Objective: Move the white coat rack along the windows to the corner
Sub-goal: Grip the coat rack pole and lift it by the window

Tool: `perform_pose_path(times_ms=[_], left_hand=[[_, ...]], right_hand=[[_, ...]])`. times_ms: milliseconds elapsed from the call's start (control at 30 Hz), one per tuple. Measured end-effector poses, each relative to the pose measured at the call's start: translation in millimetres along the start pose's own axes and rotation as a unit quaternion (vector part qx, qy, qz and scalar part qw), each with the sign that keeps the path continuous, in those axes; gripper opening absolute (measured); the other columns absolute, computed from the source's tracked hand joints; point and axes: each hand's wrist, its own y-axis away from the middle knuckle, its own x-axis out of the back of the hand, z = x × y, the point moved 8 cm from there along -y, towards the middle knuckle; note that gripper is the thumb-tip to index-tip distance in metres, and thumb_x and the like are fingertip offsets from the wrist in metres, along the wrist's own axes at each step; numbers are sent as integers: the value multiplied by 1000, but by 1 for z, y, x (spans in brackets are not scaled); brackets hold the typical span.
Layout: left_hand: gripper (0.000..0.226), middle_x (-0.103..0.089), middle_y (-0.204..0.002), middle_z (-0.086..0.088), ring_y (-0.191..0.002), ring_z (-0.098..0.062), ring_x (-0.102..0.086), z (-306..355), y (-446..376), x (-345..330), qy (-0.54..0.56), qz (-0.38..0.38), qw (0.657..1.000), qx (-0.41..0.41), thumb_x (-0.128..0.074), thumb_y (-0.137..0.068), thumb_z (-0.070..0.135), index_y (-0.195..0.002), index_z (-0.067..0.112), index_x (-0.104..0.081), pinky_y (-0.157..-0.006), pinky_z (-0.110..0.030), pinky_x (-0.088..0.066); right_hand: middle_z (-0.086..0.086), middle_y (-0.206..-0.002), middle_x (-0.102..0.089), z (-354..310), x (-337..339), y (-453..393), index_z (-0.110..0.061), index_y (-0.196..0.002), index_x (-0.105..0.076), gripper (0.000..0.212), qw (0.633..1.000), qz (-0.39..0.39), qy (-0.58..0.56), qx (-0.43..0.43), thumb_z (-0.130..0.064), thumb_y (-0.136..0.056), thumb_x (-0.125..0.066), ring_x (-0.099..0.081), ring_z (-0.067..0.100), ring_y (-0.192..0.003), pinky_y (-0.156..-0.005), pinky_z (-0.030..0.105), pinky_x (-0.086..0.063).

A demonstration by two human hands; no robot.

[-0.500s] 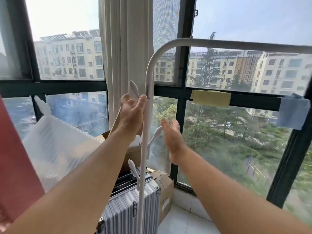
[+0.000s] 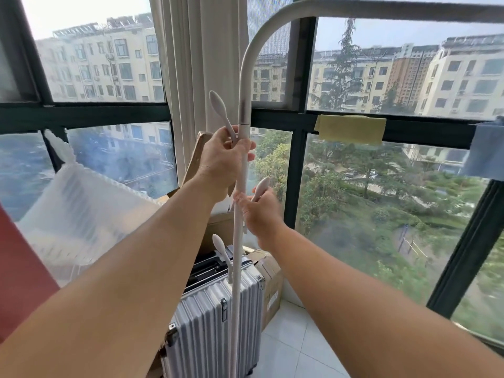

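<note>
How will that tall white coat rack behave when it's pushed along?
The coat rack is probably light: its pole is thin tubing. Tall and narrow, it may tip, so the left hand and right hand both grip the pole. Its base is out of view.

The white coat rack (image 2: pixel 242 170) is gripped on its upright pole by both hands, left hand (image 2: pixel 222 162) wrapped higher up, right hand (image 2: pixel 257 211) closed just below by a peg. A silver suitcase (image 2: pixel 210 317) and cardboard boxes (image 2: pixel 268 279) are parked right behind it, under the curtain (image 2: pixel 199 66) and windows (image 2: pixel 381 170).
</note>
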Motion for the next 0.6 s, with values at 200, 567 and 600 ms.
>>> perform_pose_path(times_ms=[200,567,600], left_hand=[[9,-68,-95,-3,-87,-19,-67,-1,-2,-22,-5,1,1000,-8,-54,-93,19,-100,24,-55,-80,-28,-56],[12,-66,-81,5,-67,-8,-65,6,-17,-99,-8,8,998,-59,-53,-93,20,-88,31,-54,-76,-24,-58],[11,-66,-81,5,-66,-6,-65,9,-20,-104,-10,10,998,-65,-53,-93,20,-87,30,-54,-77,-24,-58]], right_hand=[[-3,-79,-53,-3,19,-5,-11,-108,-39,36,999,20,28,42,-30,-87,-60,-59,17,-80,-82,42,-53],[-6,-74,-46,-21,94,-24,-11,-105,-37,32,994,13,43,98,-29,-89,-58,-48,3,-65,-52,16,-40],[-8,-75,-44,-25,99,-27,-11,-105,-36,33,994,9,42,102,-29,-89,-58,-47,2,-66,-55,16,-38]])
